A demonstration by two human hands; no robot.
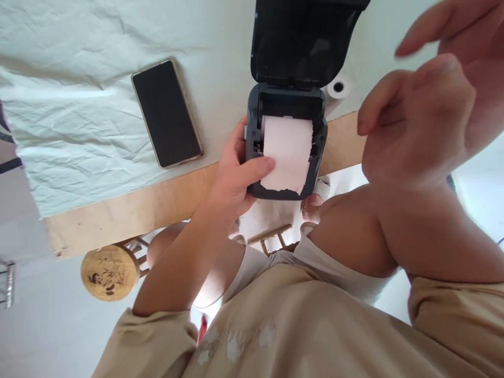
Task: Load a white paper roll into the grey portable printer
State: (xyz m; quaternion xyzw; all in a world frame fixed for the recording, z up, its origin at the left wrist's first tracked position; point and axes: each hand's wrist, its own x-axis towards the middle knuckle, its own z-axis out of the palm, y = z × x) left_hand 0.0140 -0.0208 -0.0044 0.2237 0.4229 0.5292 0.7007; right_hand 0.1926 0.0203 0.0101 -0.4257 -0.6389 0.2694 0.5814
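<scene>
A small dark printer has its black lid swung up and away from me. White paper with a ragged torn end lies over its opening. My left hand holds the printer by its left side, the thumb pressing on the paper's left edge. Away from the printer, on the right, my right hand is raised with its fingers bent; whether its fingertips hold anything is too unclear to tell. A white paper roll with a dark core sits just right of the printer.
A phone with a dark screen lies on the wrinkled pale green cloth at left. Another person's hand reaches in at the top right. The table's bare wooden edge runs below. A round wooden stool stands at lower left.
</scene>
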